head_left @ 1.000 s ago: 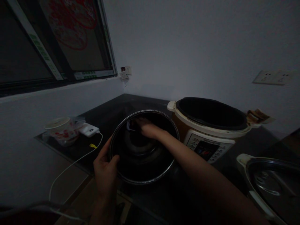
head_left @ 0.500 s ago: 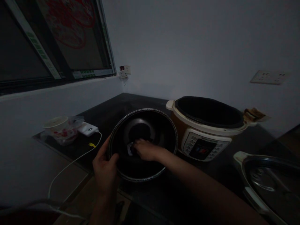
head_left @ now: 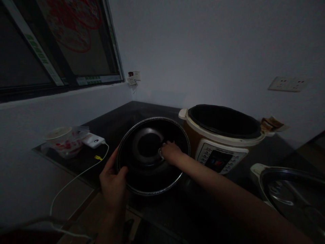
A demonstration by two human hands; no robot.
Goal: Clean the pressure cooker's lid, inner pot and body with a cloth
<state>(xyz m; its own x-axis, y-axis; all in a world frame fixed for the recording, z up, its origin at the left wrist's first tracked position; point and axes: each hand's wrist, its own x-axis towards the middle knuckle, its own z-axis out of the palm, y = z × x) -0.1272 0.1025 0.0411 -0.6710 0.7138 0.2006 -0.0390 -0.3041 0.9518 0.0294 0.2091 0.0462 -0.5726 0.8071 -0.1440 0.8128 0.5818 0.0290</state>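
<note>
A round dark cooker lid (head_left: 142,176) with a metal rim is held tilted toward me over the black counter. My left hand (head_left: 113,183) grips its near left rim, thumb over the edge. My right hand (head_left: 171,152) is inside the lid, right of its raised centre, fingers closed on a small pale wad, probably a cloth or tissue, pressed on the inner surface. The room is dim.
An open electric pressure cooker (head_left: 223,135) with a button panel stands right of the lid. Another lidded pot (head_left: 286,193) sits at the right edge. At left are a plastic-wrapped bowl (head_left: 62,140), a white power bank (head_left: 93,140) with cable, and a window above.
My right hand has swept round inside the lid, from the far side to the near left, then over to the right of the centre. The left hand has held the rim still.
</note>
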